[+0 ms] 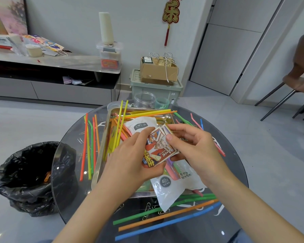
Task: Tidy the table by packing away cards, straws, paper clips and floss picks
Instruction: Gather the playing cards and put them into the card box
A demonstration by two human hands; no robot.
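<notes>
Deck of cards [158,149] held in both hands above the metal tray [100,155].
Left hand [130,160] curls round the deck's lower edge; right hand [194,146] pinches its top corner. Straws [165,215] and paper clips [147,207] litter the glass table [235,172] around.

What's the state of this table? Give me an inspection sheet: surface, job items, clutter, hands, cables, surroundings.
Surface: round dark glass table with a metal tray on it.
Job's things: cards held over the tray; straws strewn in the tray and on the glass; paper clips and floss picks loose near the front edge.
Clutter: printed straw bag, white pouch, clear jar.
Hands: left hand grips the cards; right hand pinches them.
Cables: white cord draped over the cardboard box, off the table.
Surroundings: black-lined bin, green crate, chair.
</notes>
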